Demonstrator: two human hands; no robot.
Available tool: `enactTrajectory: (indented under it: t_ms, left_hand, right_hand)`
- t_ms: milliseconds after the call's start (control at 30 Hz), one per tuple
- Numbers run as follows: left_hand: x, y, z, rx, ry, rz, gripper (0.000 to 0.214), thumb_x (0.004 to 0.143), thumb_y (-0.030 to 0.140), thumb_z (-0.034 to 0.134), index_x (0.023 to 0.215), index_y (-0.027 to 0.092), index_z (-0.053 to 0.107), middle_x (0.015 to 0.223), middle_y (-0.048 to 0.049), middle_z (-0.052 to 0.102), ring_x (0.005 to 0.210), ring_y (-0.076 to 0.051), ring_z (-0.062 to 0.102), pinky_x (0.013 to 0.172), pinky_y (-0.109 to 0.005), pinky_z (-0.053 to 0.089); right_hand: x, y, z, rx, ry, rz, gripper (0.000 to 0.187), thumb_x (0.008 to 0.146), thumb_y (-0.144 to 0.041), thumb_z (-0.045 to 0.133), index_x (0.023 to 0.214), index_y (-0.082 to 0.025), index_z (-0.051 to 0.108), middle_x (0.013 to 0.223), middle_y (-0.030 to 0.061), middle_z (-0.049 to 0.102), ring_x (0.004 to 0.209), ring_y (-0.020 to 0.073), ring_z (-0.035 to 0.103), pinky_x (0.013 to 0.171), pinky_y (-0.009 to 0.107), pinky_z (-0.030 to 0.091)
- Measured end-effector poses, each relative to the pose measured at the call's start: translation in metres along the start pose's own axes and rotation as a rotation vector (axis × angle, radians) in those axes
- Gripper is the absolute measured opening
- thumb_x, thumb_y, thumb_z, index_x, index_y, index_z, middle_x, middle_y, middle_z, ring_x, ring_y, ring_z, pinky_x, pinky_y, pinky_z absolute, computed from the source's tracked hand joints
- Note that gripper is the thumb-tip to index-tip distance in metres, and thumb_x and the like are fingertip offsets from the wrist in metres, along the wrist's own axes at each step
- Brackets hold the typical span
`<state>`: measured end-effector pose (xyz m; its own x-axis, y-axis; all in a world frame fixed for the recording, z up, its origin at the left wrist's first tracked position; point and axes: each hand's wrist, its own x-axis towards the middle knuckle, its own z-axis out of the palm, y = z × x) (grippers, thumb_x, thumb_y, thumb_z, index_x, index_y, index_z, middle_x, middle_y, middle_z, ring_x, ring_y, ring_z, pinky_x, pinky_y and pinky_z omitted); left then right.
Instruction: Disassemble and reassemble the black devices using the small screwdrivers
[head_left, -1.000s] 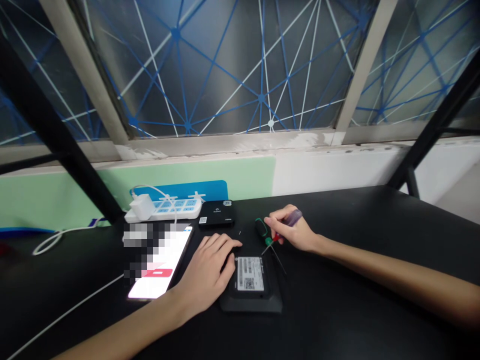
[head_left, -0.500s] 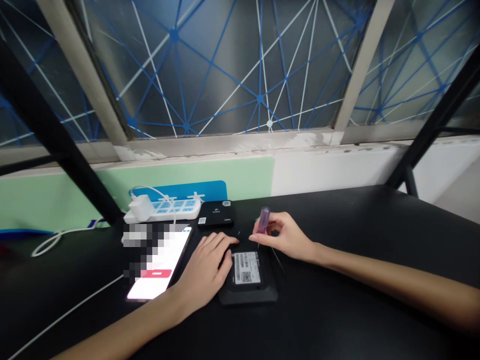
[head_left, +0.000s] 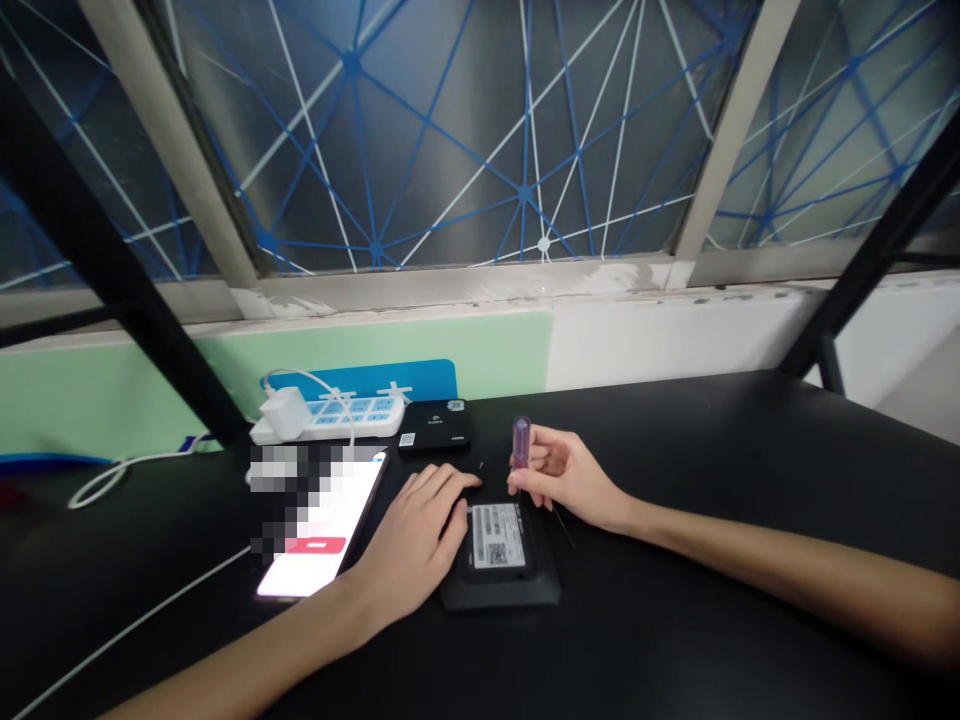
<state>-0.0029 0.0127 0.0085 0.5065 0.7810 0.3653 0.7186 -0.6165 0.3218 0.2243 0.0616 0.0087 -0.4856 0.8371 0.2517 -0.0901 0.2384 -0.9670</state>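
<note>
A small black device with a white label lies upside down on the black table. My left hand rests flat on the device's left side, fingers spread, holding it down. My right hand grips a purple-handled screwdriver upright, its tip down at the device's far right corner. A thin dark rod lies on the table under my right wrist.
A lit smartphone lies left of the device, a white cable running from it. Behind stand a white power strip with a charger plugged in and a second small black box. A black frame post rises at left.
My right hand lifted the purple screwdriver from lying flat to upright and brought it left to the device's far corner. The green and red tool it was beside is hidden. My left hand stayed put.
</note>
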Motion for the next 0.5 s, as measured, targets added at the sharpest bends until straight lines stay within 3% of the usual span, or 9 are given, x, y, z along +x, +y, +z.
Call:
enactTrajectory:
  t_ms: [133,500]
  left_hand:
    - [-0.0007,-0.0003,-0.0003,0.006,0.013,0.007,0.031,0.100,0.019,0.038,0.127,0.025,0.053,0.113,-0.0032,0.061,0.107,-0.021,0.056,0.098,-0.042,0.043]
    - [-0.0008,0.0022,-0.0019,0.024,-0.003,0.000,0.032,0.101,0.020,0.036,0.128,0.026,0.052,0.111,-0.0045,0.061,0.104,-0.023,0.056,0.094,-0.043,0.043]
  right_hand:
    - [0.0008,0.0036,-0.0011,0.044,-0.008,-0.013,0.027,0.079,-0.035,0.076,0.082,-0.015,0.059,0.070,0.0043,0.070,0.046,0.0070,0.052,0.040,0.017,0.039]
    - [-0.0042,0.0004,-0.0022,0.036,-0.090,-0.051,0.032,0.092,-0.042,0.059,0.101,-0.012,0.067,0.078,0.0062,0.068,0.053,0.0082,0.052,0.046,0.020,0.042]
